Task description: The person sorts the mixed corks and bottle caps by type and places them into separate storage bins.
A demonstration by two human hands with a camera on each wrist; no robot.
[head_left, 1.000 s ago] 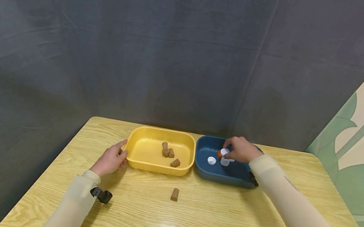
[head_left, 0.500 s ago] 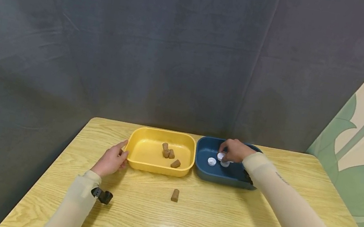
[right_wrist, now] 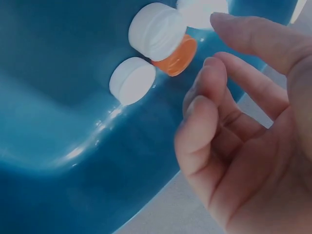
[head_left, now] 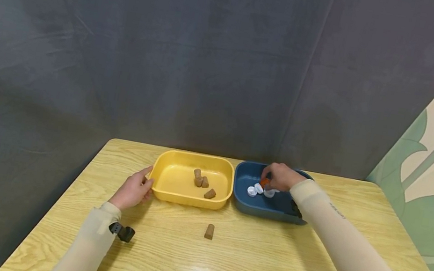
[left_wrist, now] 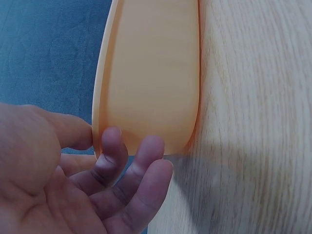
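Observation:
My left hand [head_left: 131,192] is at the left end of the yellow tray [head_left: 185,200]. In the left wrist view its thumb tip touches the tray's rim, and the other fingers lie loosely bent along the outer wall. Over the blue tray [head_left: 268,214] my right hand [head_left: 284,178] reaches in from the right. Thumb and fingers are apart there, with nothing between them in the right wrist view. Close by lie an orange bottle cap [right_wrist: 179,56], a taller white bottle cap [right_wrist: 158,31] leaning against it, and a white bottle cap [right_wrist: 131,80]. Another pale cap [right_wrist: 202,10] is near the thumb.
Several brown corks [head_left: 198,181] lie in the yellow tray. One more cork [head_left: 209,231] lies on the wooden table [head_left: 155,253] in front of the trays. Both trays stand side by side near the table's back edge, before a dark curtain [head_left: 208,82].
The white cap in my right fingers has gone down and left, and I have let it go beside another white cap. The orange cap now shows at my fingertips. My left hand stays put.

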